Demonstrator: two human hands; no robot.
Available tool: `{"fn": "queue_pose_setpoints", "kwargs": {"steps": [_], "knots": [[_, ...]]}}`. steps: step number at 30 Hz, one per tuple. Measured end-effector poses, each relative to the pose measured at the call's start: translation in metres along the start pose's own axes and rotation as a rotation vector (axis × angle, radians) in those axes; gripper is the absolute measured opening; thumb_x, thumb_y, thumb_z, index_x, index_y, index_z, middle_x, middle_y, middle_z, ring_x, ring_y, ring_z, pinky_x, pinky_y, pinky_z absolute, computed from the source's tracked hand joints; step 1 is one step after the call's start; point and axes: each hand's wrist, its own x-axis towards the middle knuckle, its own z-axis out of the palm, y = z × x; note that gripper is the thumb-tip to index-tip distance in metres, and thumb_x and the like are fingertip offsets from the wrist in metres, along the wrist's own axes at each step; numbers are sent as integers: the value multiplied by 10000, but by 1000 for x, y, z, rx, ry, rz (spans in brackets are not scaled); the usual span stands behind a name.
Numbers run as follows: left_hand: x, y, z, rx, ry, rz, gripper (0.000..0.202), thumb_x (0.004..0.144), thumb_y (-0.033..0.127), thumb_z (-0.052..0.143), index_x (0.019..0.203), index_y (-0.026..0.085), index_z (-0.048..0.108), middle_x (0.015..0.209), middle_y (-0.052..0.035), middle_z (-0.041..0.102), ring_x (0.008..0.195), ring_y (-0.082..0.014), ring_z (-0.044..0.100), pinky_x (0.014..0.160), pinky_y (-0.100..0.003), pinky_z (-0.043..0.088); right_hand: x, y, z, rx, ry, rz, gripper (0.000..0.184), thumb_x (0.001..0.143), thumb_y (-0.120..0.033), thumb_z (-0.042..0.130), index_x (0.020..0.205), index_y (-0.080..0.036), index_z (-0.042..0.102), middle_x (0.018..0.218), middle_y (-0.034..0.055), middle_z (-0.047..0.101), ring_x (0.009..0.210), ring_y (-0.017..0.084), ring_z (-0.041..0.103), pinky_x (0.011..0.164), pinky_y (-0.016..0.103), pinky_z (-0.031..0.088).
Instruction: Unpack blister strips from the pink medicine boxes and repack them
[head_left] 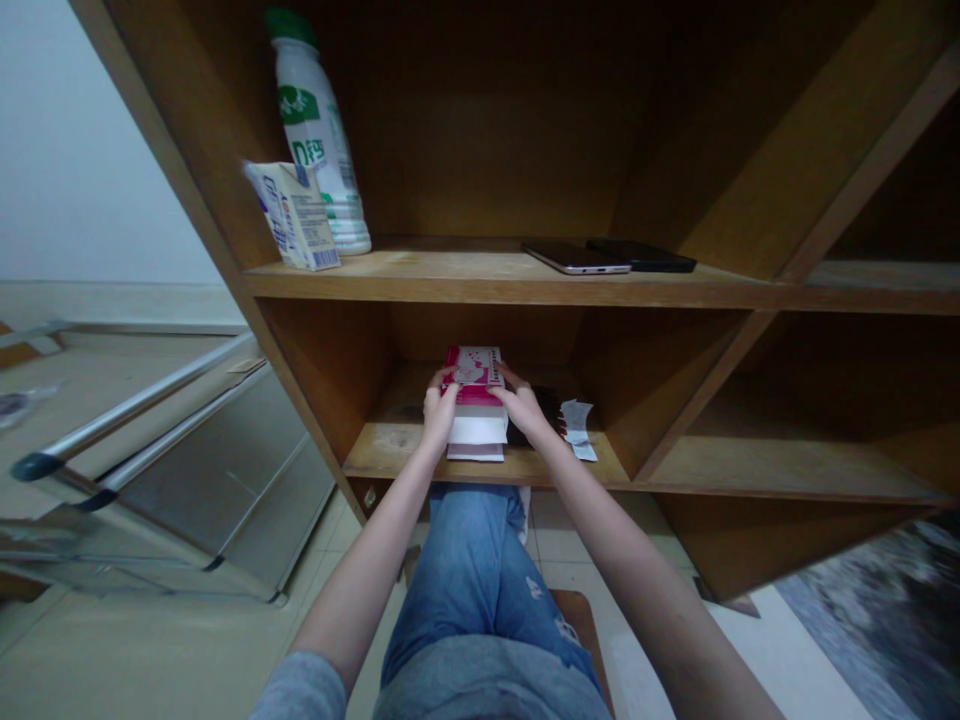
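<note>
Both my hands grip a pink and white cardboard box from its two sides, inside the lower compartment of a wooden shelf. My left hand holds its left edge, thumb on the near part. On the right edge, my right hand has its thumb on the near part and its fingers along the side. White flaps of the box point toward me, open. A crumpled white paper slip lies to the right of my right hand, beside something dark that I cannot make out.
On the upper shelf board stand a white bottle with a green cap and a small drink carton. Two phones lie farther right. A metal-framed rack stands on the floor at left. Wooden dividers bound the compartment.
</note>
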Motion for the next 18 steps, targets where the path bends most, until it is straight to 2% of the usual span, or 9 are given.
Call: {"fn": "queue_pose_setpoints", "kwargs": {"steps": [3,9,13,18], "knots": [[2,-2,-1,-7,-15,-30,335,726,198,488,1040,216,602,1091,-40,638,1023,-210,583,904,-320,452,1,3,0,-4,4,9,508,716,-253,596,1224,-257,574,1362,3,497,1292,221,417,1090,392,290],[-1,-1,-3,-19,-44,-40,374,724,209,491,1086,218,585,1107,-46,630,1033,-218,579,902,-326,452,1,-1,-4,85,-53,32,578,673,-228,617,1245,-162,558,1390,56,463,1307,221,392,1111,350,241],[-5,6,-7,-52,-113,-34,446,701,185,487,1139,226,561,1155,-45,608,1076,-217,557,936,-328,431,-3,-15,-9,156,-123,64,569,665,-227,625,1231,-214,569,1390,9,465,1319,207,371,1119,358,224],[-8,17,-14,-79,-190,-63,562,671,161,498,1228,233,515,1195,-42,599,1103,-210,549,936,-309,433,-6,-24,-13,133,-167,83,563,668,-252,643,1225,-218,572,1403,15,450,1334,214,345,1123,365,210]]}}
